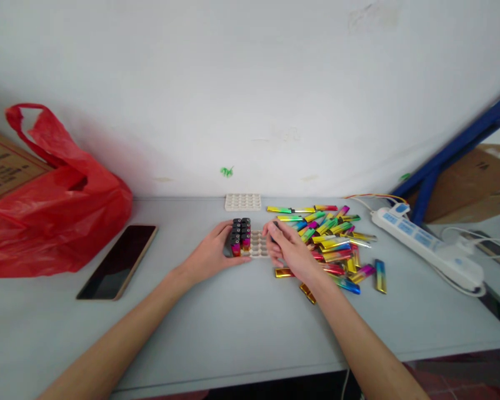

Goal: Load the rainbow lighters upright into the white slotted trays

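A white tray with round holes (258,244) lies on the grey table between my hands. Several shiny coloured lighters with black tops (240,236) stand upright in its left part. My left hand (211,254) rests against the tray's left side, fingers curled around the standing lighters. My right hand (289,248) hovers at the tray's right edge, fingers closed on a dark-topped lighter. A heap of loose coloured lighters (337,241) lies just right of that hand.
A second holed tray (243,201) lies by the wall. A red plastic bag (45,211) and a cardboard box sit at the left, a dark phone (119,260) beside them. A white power strip (425,244) with cables lies at the right. The table's front edge runs along the bottom.
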`<state>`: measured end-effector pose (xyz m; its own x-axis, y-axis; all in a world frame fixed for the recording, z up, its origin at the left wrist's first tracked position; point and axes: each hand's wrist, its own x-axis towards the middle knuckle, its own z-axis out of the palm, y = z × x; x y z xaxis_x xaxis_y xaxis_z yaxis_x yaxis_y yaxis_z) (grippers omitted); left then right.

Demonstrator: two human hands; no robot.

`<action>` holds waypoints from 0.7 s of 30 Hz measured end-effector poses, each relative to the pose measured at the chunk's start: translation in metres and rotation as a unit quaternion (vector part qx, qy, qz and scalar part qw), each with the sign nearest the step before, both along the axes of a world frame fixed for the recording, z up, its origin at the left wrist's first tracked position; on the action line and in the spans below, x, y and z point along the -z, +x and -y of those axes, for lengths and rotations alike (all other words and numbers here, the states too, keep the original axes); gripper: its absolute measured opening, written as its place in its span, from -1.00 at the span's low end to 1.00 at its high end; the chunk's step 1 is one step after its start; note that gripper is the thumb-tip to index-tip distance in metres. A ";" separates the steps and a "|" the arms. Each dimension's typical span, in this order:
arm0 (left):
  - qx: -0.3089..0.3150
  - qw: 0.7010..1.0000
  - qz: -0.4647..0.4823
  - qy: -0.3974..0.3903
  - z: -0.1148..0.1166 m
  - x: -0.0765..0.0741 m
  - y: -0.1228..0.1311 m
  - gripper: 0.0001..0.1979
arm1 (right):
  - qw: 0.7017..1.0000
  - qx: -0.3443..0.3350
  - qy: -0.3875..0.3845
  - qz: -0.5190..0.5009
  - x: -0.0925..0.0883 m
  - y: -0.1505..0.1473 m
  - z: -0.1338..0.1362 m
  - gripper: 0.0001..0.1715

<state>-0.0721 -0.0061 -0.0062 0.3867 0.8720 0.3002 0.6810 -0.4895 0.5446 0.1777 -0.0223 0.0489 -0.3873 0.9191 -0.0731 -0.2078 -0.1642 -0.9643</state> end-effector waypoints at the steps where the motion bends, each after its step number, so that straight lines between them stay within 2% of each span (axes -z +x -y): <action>1: -0.001 1.000 0.000 0.000 0.000 0.000 0.000 -0.14 | 1.000 0.009 -0.008 0.011 -0.001 -0.001 0.000 -0.28; 6: -0.001 1.000 0.000 0.008 -0.001 0.000 0.000 -0.15 | 0.992 0.083 -0.038 0.082 0.007 -0.012 0.001 -0.16; 8: -0.001 1.000 0.000 0.009 -0.001 0.000 0.001 -0.16 | 0.987 0.100 -0.027 0.120 0.014 -0.017 0.001 -0.19; 13: 0.004 1.000 -0.001 0.009 -0.001 0.000 0.001 -0.17 | 0.980 0.082 0.021 0.180 0.025 -0.019 0.001 -0.37; 16: 0.004 1.000 -0.002 0.009 -0.001 0.000 0.000 -0.16 | 0.980 0.093 0.021 0.176 0.024 -0.018 0.001 -0.36; 21: 0.002 1.000 -0.009 0.003 0.000 0.000 0.000 -0.16 | 0.978 0.126 0.007 0.169 0.017 -0.017 0.002 -0.25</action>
<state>-0.0723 -0.0058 -0.0058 0.3949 0.8692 0.2976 0.6895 -0.4945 0.5293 0.1608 -0.0243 0.0318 -0.1038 0.9840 -0.1448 0.0900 -0.1357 -0.9866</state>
